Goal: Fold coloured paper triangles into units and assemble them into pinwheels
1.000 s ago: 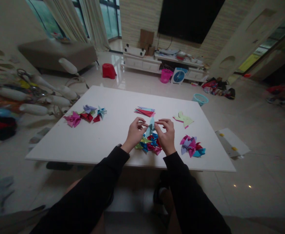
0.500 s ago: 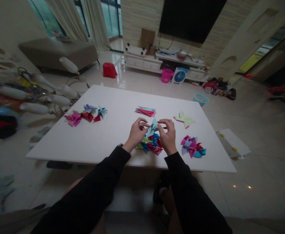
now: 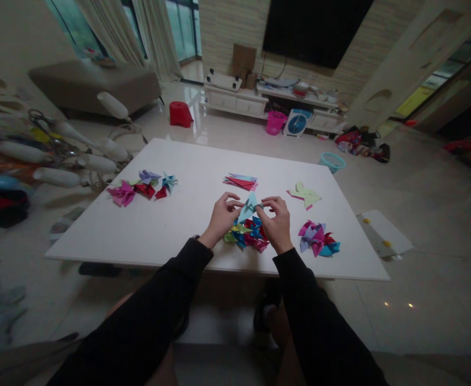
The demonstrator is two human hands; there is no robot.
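Between my two hands, above the table, is a light-blue folded paper piece [image 3: 248, 207] that looks like an origami crane. My left hand [image 3: 222, 217] pinches its left side between thumb and fingertips. From the other side my right hand [image 3: 276, 221] grips the right part, its thumb and index finger pressed together. Just below the hands lies a pile of colourful folded papers [image 3: 255, 244] in blue, red, pink and yellow-green, partly hidden by my right hand. Beyond the hands rests a stack of narrow folded papers [image 3: 240, 182], red, pink and pale blue.
The white table [image 3: 187, 214] also carries a left group of folded papers [image 3: 123, 194], yellow-green folded pieces [image 3: 304, 195] and a right-hand pile [image 3: 315, 238]. A white lamp-like fixture [image 3: 110, 150] stands close by the left edge. A teal basket [image 3: 332, 161] is behind the right corner.
Both hands hold on to the light-blue paper. It has shifted slightly left and tilted, with the left hand moving a little left; the piles stay put.
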